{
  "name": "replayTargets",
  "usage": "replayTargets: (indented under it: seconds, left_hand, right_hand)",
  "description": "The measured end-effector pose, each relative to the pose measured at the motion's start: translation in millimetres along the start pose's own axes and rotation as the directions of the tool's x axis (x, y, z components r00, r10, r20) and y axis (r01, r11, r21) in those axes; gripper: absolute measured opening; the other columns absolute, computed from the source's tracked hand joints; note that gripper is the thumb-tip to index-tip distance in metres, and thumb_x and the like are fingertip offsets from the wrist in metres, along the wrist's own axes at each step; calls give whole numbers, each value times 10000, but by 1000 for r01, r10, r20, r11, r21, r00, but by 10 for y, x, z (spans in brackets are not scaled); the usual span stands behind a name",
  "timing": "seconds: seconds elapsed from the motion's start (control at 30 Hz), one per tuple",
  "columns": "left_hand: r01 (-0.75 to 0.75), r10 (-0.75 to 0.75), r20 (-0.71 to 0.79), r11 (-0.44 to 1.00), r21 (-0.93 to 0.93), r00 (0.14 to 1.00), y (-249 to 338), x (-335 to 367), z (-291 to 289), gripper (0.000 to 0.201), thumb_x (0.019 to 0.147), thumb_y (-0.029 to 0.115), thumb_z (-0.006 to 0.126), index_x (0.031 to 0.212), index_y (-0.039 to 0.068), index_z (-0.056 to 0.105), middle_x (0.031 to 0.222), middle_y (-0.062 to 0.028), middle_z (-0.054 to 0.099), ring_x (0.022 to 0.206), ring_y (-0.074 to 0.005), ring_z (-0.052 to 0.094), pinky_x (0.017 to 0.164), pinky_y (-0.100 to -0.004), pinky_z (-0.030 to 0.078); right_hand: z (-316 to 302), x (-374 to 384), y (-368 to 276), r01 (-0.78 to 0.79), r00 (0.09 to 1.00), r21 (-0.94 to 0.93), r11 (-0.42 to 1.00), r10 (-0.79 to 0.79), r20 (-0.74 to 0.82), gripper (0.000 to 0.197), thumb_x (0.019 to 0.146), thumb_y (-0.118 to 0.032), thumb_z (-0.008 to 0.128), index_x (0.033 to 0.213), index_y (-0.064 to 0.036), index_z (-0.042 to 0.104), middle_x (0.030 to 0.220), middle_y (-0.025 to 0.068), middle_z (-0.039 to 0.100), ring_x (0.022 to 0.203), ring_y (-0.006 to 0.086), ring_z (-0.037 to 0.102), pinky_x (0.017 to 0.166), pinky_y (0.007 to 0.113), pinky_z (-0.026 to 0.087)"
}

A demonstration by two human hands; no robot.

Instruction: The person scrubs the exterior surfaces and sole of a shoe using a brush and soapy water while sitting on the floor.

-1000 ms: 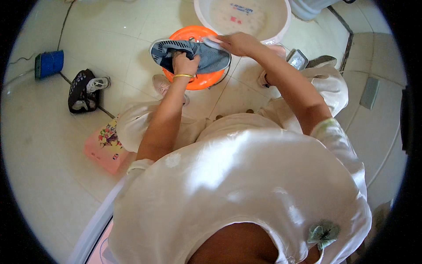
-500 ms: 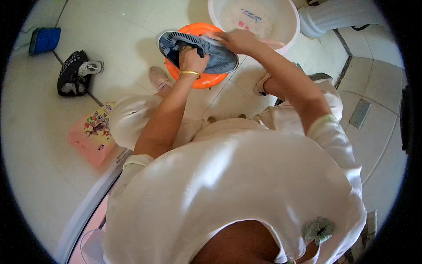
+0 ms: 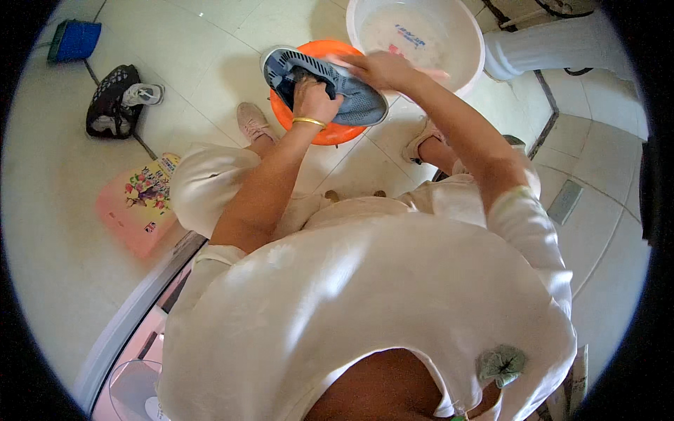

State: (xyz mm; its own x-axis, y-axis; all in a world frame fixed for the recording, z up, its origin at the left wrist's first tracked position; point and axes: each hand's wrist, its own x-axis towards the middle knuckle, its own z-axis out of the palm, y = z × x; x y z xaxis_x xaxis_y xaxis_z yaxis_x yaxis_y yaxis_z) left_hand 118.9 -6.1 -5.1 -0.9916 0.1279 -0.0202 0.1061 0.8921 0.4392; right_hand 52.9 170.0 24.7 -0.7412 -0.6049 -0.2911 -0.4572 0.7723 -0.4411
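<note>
A grey-blue sneaker (image 3: 361,102) is tilted over a round orange stool (image 3: 325,48), its opening toward the left. My left hand (image 3: 316,102), with a gold bangle at the wrist, reaches into that opening and grips the shoe from inside; some of its fingers are hidden there. My right hand (image 3: 387,70) is closed round a pink brush (image 3: 437,73) at the shoe's far side. The brush's handle sticks out to the right of the hand; its bristles cannot be made out.
A white basin (image 3: 458,21) of cloudy water stands far right, beside a white pipe (image 3: 519,50). On the left tiles are a black bag (image 3: 105,112) with a white shoe (image 3: 144,95), a pink printed bag (image 3: 133,210) and a blue container (image 3: 74,41).
The view has shifted slightly. My left hand still holds the sneaker, and my right hand with the brush stays at its far side with only a small movement.
</note>
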Motion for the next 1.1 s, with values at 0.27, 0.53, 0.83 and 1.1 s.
replayTargets:
  seconds: [0.27,0.53,0.83,1.1]
  left_hand:
    - [-116,98,-161,987,-107,982,-97,-86,26,319,591,246,650,784,-6,626,930,-186,588,953,-334,509,871,-408,378]
    - [-201,186,-153,976,-84,970,-155,-112,144,282,597,252,646,752,18,620,856,-179,596,905,-341,516,856,-423,360]
    - [-185,178,-81,978,-95,981,-151,-160,62,276,600,255,643,780,46,631,861,-169,595,890,-341,515,833,-414,369]
    - [-200,191,-126,978,-61,973,-86,-127,117,325,610,272,653,812,18,625,883,-193,587,962,-337,490,897,-415,347]
  right_hand:
    - [68,-146,268,42,997,50,998,-45,59,411,872,-389,413,1275,-309,398,839,164,613,792,344,587,710,442,457]
    - [37,421,-16,115,993,42,992,-115,-13,402,878,-376,405,1276,-403,358,844,169,610,752,350,585,702,435,457]
    - [24,-226,301,95,994,67,993,-98,48,421,870,-365,426,1286,-315,381,768,148,603,726,311,590,650,429,454]
    - [-12,369,-271,36,993,63,997,-28,-116,389,883,-393,372,1264,-326,404,865,133,620,763,329,591,667,436,461]
